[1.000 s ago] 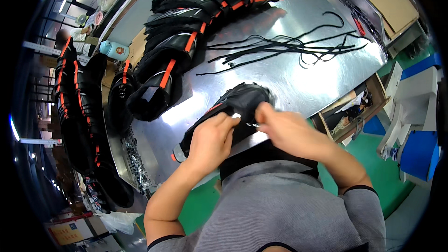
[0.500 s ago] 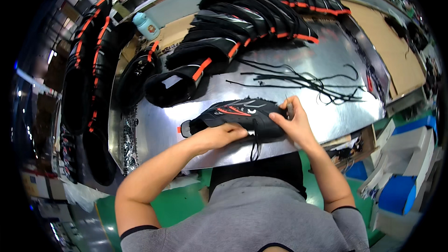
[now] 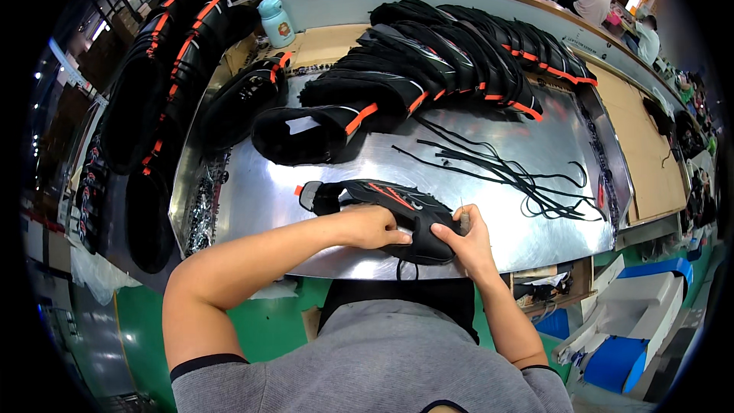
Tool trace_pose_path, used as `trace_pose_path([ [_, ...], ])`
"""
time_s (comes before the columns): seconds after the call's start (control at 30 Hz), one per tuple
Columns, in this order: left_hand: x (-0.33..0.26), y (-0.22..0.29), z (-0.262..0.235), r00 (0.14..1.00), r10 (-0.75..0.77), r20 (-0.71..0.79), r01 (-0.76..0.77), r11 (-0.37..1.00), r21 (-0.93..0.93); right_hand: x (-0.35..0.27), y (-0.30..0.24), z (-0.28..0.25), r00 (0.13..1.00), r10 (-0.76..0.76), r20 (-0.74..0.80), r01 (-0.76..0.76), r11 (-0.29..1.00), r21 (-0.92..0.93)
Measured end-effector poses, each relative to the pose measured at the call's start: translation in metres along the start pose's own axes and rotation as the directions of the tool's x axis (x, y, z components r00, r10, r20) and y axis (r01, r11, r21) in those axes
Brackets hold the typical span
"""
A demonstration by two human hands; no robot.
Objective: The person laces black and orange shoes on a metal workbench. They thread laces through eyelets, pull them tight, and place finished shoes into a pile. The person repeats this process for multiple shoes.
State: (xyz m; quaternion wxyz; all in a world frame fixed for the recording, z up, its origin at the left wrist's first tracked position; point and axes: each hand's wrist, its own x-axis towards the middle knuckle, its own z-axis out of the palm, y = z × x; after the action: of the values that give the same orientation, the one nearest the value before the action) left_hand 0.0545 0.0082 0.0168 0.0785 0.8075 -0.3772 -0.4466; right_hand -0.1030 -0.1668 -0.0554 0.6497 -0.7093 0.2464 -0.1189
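A black shoe upper (image 3: 428, 240) with orange and grey markings lies on its side at the table's front edge, its heel tab to the left. My left hand (image 3: 373, 228) is closed on its near side at the opening, thumb and fingers pinching at the lacing area; what lies between the fingertips is hidden. A black lace loop (image 3: 408, 269) hangs below. At the toe end my right hand (image 3: 472, 245) presses its thumb on the upper, and its curled fingers hold a small awl-like tool (image 3: 464, 220) with a thin spike pointing up.
Loose black laces (image 3: 520, 176) lie on the metal table (image 3: 306, 199) beyond my right hand. Rows of stacked shoe uppers (image 3: 413, 69) curve along the back, with more piled at the left (image 3: 145, 107). A light blue bottle (image 3: 276, 23) stands behind. People sit far right.
The view has shifted, so the table's contents sit differently in the picture. My left hand has turned, its knuckles now higher over the upper. My right hand stays at the toe with the tool.
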Motion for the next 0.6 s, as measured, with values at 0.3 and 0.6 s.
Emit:
trace_pose_path([
  [0.3,0.002,-0.014,0.018,1.0,0.018,0.014,-0.005,0.772,-0.635,-0.002,0.001,0.009,0.999,-0.031,0.043,0.033,0.998,-0.046],
  [0.6,-0.006,-0.008,0.019,0.949,-0.13,-0.286,-0.178,0.527,-0.831,-0.015,-0.01,0.001,0.925,0.295,0.24,-0.333,0.933,0.134],
])
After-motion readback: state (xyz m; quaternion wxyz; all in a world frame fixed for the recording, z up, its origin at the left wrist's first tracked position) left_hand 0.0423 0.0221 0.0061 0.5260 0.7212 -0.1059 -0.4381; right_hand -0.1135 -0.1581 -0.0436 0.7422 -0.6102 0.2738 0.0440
